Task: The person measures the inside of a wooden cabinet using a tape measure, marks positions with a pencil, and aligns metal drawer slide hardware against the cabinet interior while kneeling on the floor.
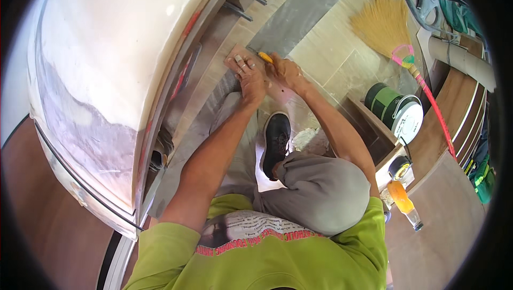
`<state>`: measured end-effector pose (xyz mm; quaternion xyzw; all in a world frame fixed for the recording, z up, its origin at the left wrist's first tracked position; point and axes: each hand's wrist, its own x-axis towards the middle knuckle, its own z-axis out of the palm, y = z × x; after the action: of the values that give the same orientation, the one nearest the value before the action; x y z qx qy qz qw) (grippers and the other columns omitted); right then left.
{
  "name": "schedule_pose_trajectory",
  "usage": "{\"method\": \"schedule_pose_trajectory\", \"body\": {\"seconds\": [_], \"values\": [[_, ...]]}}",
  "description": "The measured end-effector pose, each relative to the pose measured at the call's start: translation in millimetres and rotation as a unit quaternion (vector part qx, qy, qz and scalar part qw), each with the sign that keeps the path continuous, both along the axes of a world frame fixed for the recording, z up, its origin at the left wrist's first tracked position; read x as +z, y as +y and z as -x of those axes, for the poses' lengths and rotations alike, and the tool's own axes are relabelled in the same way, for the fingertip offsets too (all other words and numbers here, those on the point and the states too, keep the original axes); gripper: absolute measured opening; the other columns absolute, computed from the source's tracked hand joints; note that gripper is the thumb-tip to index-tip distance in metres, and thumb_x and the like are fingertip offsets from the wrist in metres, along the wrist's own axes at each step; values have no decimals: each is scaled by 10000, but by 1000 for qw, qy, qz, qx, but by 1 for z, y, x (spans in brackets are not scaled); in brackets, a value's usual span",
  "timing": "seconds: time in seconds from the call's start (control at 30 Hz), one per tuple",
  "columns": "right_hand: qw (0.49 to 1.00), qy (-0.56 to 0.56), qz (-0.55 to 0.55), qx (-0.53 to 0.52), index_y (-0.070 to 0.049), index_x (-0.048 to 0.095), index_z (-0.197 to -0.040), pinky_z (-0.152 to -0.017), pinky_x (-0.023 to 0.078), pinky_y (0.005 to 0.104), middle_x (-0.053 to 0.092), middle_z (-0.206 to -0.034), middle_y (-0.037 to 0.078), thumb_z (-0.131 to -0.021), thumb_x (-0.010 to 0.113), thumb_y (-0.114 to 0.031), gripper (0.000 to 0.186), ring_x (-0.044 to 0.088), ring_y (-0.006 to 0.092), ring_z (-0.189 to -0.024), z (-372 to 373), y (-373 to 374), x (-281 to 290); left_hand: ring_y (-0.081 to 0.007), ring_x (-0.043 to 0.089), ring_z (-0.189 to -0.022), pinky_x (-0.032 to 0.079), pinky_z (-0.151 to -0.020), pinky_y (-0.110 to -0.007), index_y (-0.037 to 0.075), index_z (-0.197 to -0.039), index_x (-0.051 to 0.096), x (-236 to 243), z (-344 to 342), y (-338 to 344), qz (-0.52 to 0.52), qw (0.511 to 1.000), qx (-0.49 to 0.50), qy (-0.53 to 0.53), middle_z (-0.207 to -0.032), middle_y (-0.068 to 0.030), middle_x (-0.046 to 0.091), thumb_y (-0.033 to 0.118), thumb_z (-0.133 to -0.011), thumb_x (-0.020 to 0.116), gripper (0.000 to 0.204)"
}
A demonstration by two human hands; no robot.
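My left hand (250, 79) presses down on a thin brown board (233, 56), its fingers stretched out over the surface. One finger has a pale wrap, and another wears a ring. To its right, my right hand (287, 73) is closed around a yellow utility knife (265, 57). The knife's dark, thin tip points up and left, by the board's far edge. Both hands partly cover the board, so its full outline is hidden. My dark shoe (277, 140) stands on the floor below the hands.
At left rises a large curved, whitish-plastered panel (107, 65). A straw broom (382, 25) with a red handle lies at the upper right, beside a green-and-black bucket (382, 103) with a white lid. An orange-and-clear bottle (402, 199) and a tape measure (398, 167) lie near my right elbow.
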<state>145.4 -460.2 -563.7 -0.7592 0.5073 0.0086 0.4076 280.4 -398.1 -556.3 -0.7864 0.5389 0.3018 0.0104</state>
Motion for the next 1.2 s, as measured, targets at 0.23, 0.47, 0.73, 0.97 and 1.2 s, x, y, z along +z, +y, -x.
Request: {"method": "schedule_pose_trajectory", "body": {"seconds": [0.23,0.47,0.73,0.97,1.2], "values": [[1000,-9,-28,0,-68,516,-1151,-628,508,566,645,-721,264,-958,529,-263,275,640,478,-683,-4,-3,6,-612,-16,-1417,220,-1155,-631,-151,-1452,156,-4,1,3,-2,1000,1,-6,-1517,-378,60,279,-620,926,1213],[1000,-22,-17,8,-63,512,-1124,-616,508,553,646,-726,258,-956,535,-260,259,642,469,-684,-7,-4,3,-613,-32,-1418,219,-1155,-632,-146,-1456,137,1,0,0,-11,1000,8,17,-1522,-380,40,271,-618,928,1226],[999,-17,31,24,-108,502,-1177,-652,516,544,660,-761,258,-953,532,-281,284,653,466,-735,-9,0,7,-613,10,-1416,194,-1164,-627,-137,-1451,149,0,-2,3,-1,1000,8,20,-1516,-363,72,256,-624,923,1199],[999,7,-30,17,-78,511,-1203,-708,511,559,673,-786,248,-954,509,-298,332,659,453,-749,27,18,-12,-593,30,-1427,204,-1164,-614,-129,-1451,165,-1,3,1,-7,1000,18,18,-1518,-365,89,254,-616,923,1191],[998,19,-46,35,-73,526,-1247,-635,520,530,673,-755,229,-954,518,-277,358,667,420,-724,40,25,2,-560,43,-1446,330,-1108,-602,-101,-1451,194,-5,-2,6,-8,1000,18,3,-1530,-350,101,286,-623,914,1163]]}}
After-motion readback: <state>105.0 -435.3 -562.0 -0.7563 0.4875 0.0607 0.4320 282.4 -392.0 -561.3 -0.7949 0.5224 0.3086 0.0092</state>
